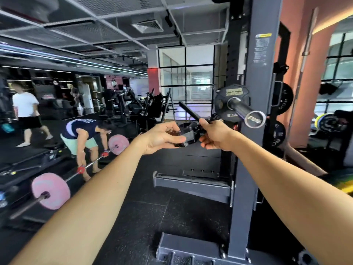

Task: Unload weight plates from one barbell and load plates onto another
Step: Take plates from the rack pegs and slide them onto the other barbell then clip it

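A barbell sleeve [246, 109] juts toward me from the rack, with a small black 2.5 kg plate [227, 98] on it. In front of it and lower, both my hands hold a black barbell collar [188, 135]. My left hand [162, 136] grips the collar's body from the left. My right hand [215, 136] pinches the collar's lever [189, 109], which stands up and to the left. The collar is off the sleeve.
A grey rack upright [254, 131] stands just right of my hands, with black plates [282, 98] stored behind it. The rack's base [191, 180] lies on the floor below. At left, one person bends over a barbell with pink plates [50, 190] while another walks at far left.
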A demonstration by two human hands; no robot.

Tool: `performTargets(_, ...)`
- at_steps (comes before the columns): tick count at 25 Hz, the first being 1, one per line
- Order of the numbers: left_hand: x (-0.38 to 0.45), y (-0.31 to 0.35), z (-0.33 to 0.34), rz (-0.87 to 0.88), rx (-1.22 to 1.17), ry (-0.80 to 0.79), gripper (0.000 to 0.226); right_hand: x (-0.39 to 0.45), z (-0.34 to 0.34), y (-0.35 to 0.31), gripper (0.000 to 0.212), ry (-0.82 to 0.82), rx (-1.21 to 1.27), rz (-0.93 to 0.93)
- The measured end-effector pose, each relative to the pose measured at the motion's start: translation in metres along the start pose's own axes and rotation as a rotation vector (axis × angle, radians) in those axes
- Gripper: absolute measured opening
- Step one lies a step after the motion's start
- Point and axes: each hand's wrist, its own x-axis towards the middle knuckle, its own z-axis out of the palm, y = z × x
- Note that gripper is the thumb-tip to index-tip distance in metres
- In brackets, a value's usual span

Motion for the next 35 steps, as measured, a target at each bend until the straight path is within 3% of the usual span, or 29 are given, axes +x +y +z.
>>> performTargets(6,0.033,-0.039,-0.086,0.076,0.293,0.182,0.027,0.085,0.080,0.003,0.050,-0.062,0.191,0.091)
performTargets(11,0.081,-0.074,-0.130,0.152,0.372,0.144,0.030,0.153,0.124,0.016,0.052,-0.003,0.169,0.153)
performTargets(13,0.103,-0.094,-0.142,0.156,0.369,0.121,0.047,0.177,0.134,0.027,0.050,0.056,0.121,0.186)
performTargets(16,0.134,-0.125,-0.149,0.100,0.275,0.087,0.091,0.208,0.137,0.047,0.050,0.045,0.156,0.243)
performTargets(20,0.177,-0.169,-0.147,0.025,0.279,0.080,0.114,0.247,0.138,0.080,0.042,0.058,0.230,0.289)
performTargets(25,0.241,-0.236,-0.143,-0.075,0.353,0.052,0.098,0.313,0.135,0.136,0.034,0.100,0.214,0.401)
performTargets(35,0.358,-0.384,-0.118,-0.296,0.390,0.006,0.095,0.455,0.139,0.295,0.038,0.084,0.009,0.636)
